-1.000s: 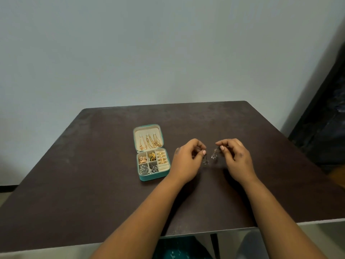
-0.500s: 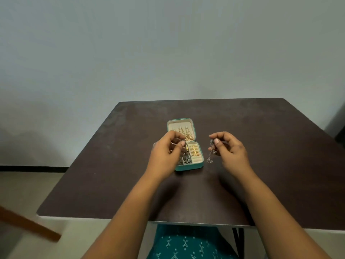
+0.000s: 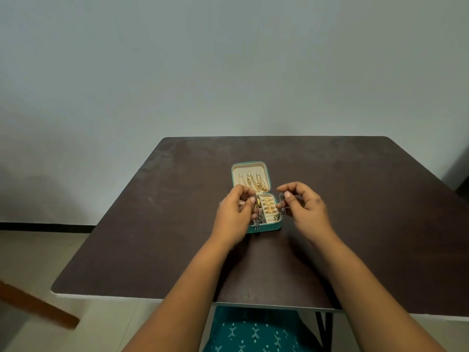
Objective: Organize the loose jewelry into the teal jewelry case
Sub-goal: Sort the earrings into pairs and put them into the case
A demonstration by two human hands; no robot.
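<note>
The teal jewelry case [image 3: 266, 228] lies open on the dark table [image 3: 157, 240]. Gold chains [image 3: 255, 182] hang in its cream lid, and gold rings [image 3: 268, 205] sit in a slotted row of the base. My left hand [image 3: 233, 217] pinches a dangling silver earring [image 3: 257, 217] over the case's left compartments, hiding most of them. My right hand [image 3: 304, 209] pinches a second silver earring [image 3: 281, 205] just above the case's right edge.
A wooden bar [image 3: 38, 304] slants in at the lower left, beyond the table's corner. A plain wall [image 3: 228, 72] stands behind the table. Teal patterned cloth [image 3: 253, 331] shows under the near edge.
Both hands have moved toward the case with their earrings. My left hand is now over its base, and my right hand has reached its right edge. The view shifted slightly.
</note>
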